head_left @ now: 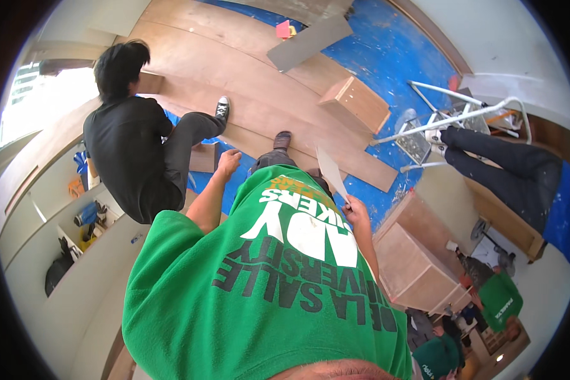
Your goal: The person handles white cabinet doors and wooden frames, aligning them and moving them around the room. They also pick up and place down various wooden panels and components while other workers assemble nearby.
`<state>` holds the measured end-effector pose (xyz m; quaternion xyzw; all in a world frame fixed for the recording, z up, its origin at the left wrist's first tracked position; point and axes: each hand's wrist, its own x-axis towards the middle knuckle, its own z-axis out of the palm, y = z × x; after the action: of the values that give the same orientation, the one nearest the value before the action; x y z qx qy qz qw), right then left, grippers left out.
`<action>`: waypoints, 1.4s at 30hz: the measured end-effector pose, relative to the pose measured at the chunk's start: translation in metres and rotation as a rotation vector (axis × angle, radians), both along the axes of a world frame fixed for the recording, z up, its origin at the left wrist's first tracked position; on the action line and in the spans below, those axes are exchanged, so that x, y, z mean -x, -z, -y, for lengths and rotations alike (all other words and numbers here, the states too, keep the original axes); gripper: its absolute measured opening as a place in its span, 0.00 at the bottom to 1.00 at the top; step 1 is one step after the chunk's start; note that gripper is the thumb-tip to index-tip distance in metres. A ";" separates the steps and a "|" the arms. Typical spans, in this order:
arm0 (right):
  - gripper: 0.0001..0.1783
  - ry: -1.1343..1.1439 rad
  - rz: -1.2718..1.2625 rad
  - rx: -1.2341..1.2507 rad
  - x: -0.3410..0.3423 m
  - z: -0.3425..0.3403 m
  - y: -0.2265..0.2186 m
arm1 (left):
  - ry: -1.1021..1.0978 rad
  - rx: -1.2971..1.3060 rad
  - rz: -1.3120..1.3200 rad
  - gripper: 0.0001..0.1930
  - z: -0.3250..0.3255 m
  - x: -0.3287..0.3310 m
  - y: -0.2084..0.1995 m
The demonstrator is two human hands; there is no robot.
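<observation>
My right hand (356,210) grips the near end of a thin, pale, flat panel (330,171), which points away from me over the wood sheets. My left hand (229,162) is in front of my body on the left, fingers curled in, and nothing shows in it. It is nearest to the bent leg of a person in black (130,139), who sits at my left. Beneath the hands lie long plywood sheets (234,69) on a blue floor cover (377,66).
A wooden box (354,104) stands ahead, beside a grey board (310,42). To the right, a white stepladder (449,123) is next to another person's dark-trousered legs (506,158). A larger wooden cabinet (418,266) is near my right arm. White shelving (63,221) with tools runs along the left.
</observation>
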<state>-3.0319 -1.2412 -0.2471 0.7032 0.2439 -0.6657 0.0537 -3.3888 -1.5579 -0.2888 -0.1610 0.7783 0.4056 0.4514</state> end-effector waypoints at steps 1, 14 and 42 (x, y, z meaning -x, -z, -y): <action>0.05 0.002 0.009 0.003 -0.004 0.005 0.000 | 0.003 0.002 0.005 0.21 0.001 0.002 0.001; 0.06 0.194 -0.027 0.060 -0.059 0.041 0.028 | 0.165 0.051 0.012 0.16 -0.004 0.001 0.012; 0.11 0.543 0.079 -0.043 -0.049 0.084 0.025 | 1.427 -0.184 -0.673 0.13 -0.031 0.048 0.068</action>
<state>-2.9828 -1.3252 -0.2718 0.7692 0.0583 -0.6224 -0.1322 -3.4366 -1.5272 -0.3569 0.5458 0.7515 0.1079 0.3545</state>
